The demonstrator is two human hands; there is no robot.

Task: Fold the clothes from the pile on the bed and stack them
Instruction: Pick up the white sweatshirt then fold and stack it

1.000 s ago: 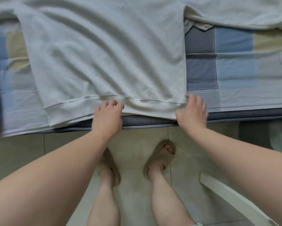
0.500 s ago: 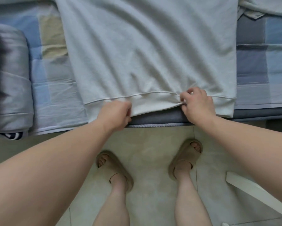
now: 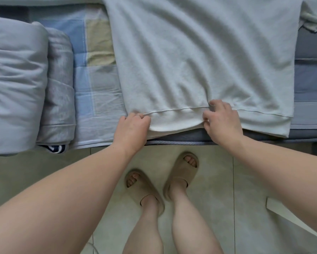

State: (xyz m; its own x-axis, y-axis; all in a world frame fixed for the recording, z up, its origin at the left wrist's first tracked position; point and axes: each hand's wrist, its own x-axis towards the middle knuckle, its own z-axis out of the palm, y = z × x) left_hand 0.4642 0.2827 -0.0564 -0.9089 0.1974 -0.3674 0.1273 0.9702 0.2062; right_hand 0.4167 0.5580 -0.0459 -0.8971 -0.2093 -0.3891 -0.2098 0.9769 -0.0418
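Sweatshirt (image 3: 199, 61): pale grey, spread flat and front-down or front-up (cannot tell which) on the bed (image 3: 99, 88). Its ribbed hem lies along the near mattress edge and hangs slightly over it.

Left hand (image 3: 132, 129): placed at the hem's left corner. Grip closed, fingers curled over the hem band and pinching it. A ring (image 3: 138, 115) shows on one finger.

Right hand (image 3: 221, 121): placed partway along the hem, to the right of the left hand. Grip closed, fingertips on the seam line and thumb at the band's lower edge, pinching the fabric. Between the two hands the hem band is raised off the sheet.

Bed covering: checked sheet in blue, grey and beige. At the left lie a folded grey quilt (image 3: 16, 79) and, touching it, a folded grey blanket (image 3: 60, 88); a striped navy-and-white item (image 3: 57, 148) shows beneath the blanket's near end.

Upper right: further pale cloth (image 3: 313, 21), partly out of view; sleeve or separate garment, cannot tell.

Floor (image 3: 44, 171): pale tile. The person stands in beige slippers (image 3: 183, 173).
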